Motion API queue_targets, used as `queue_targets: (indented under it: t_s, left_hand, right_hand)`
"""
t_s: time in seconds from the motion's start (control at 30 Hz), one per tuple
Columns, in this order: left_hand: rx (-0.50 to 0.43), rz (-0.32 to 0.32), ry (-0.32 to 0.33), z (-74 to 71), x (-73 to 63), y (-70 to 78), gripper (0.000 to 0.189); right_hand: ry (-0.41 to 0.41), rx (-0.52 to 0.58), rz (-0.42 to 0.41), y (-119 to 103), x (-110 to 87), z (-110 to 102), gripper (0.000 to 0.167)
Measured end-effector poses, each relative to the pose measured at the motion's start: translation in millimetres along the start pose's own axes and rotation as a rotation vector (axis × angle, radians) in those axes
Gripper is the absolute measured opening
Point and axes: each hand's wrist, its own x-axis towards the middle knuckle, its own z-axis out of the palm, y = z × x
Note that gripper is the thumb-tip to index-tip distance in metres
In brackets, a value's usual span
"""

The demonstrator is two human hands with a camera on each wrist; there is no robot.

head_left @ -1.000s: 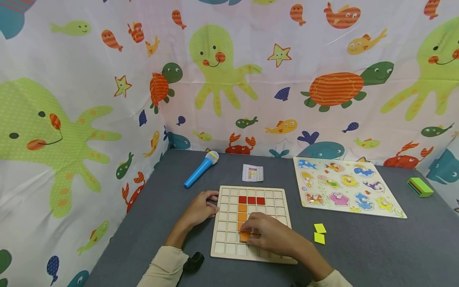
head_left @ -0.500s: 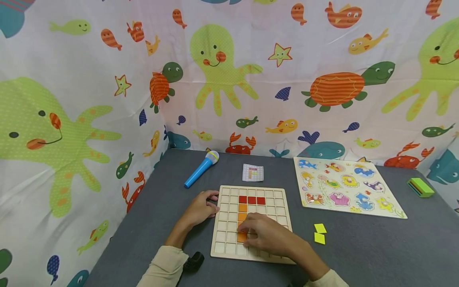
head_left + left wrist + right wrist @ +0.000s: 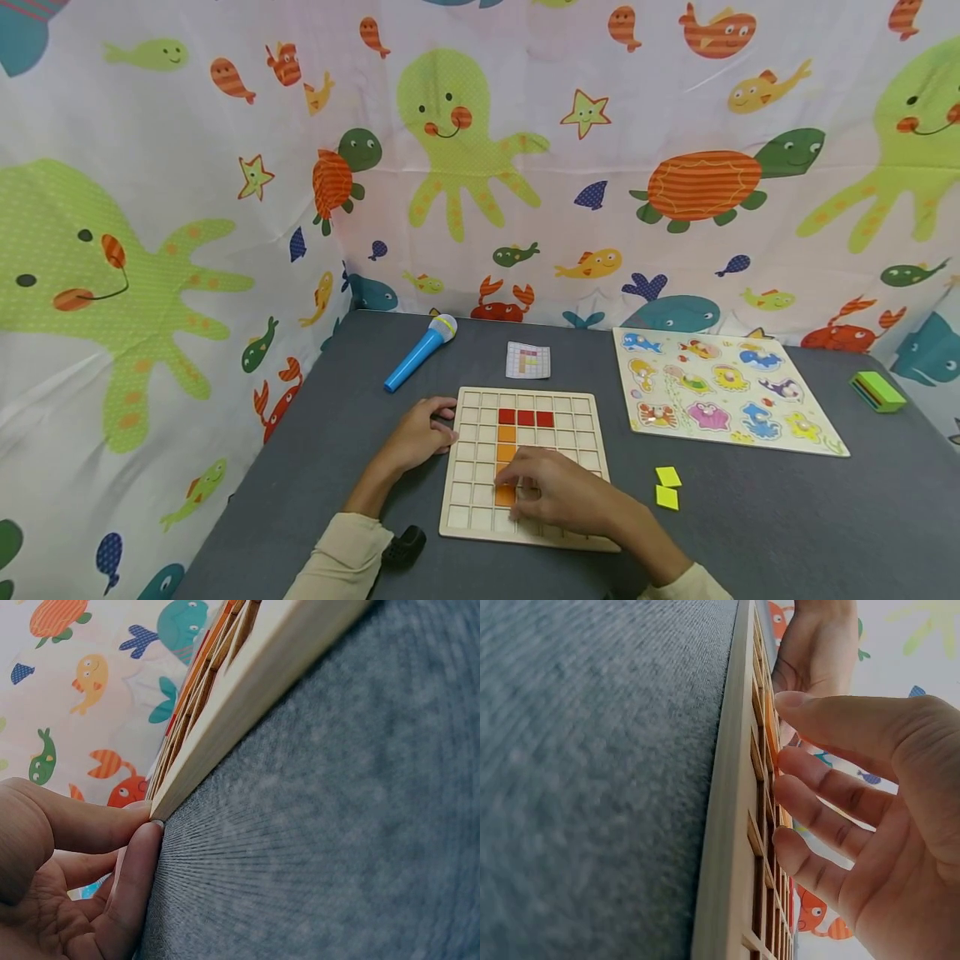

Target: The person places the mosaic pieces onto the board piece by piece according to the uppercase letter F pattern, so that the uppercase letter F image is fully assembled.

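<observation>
A wooden grid board (image 3: 468, 496) lies on the grey table, with several red tiles (image 3: 526, 418) in one row and a column of orange tiles (image 3: 506, 433) below them. My left hand (image 3: 417, 435) is at the board's left edge; the left wrist view shows thumb and finger pinching that edge. Over the lower middle of the board, my right hand (image 3: 562, 492) has its fingertips on the grid around the lowest orange tile (image 3: 505, 496), which sits flat in its square. The right wrist view shows those fingers (image 3: 810, 802) spread, holding nothing. The hand hides part of the grid.
Two yellow tiles (image 3: 667, 497) lie right of the board. Behind it are a small grid-pattern card (image 3: 528, 361) and a blue toy microphone (image 3: 415, 360). A sea-animal puzzle (image 3: 720, 392) and a green-topped stack (image 3: 877, 392) stand farther right; a printed cloth (image 3: 480, 267) forms the back.
The lowest orange tile, tilted beneath my right fingers a second ago, has shifted slightly left and now lies square in the grid. My left hand has stayed at the board's edge.
</observation>
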Motion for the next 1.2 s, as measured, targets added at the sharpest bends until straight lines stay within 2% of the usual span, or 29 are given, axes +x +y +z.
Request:
queue_targets:
  t_s: [0.43, 0.73, 1.2]
  left_hand:
    - [-0.009, 0.004, -0.004, -1.5, -1.2, -1.1, 0.055]
    - [-0.004, -0.006, -0.007, -0.8, -1.0, -0.7, 0.055]
    - [0.013, -0.003, 0.004, -0.3, -2.5, 1.4, 0.053]
  right_hand:
    - [0.042, 0.012, 0.023, 7.6, -15.1, -13.1, 0.029]
    - [0.098, 0.007, 0.043, 20.2, -38.8, -29.0, 0.030]
    - [0.168, 0.009, 0.088, 46.5, -76.5, -38.8, 0.031]
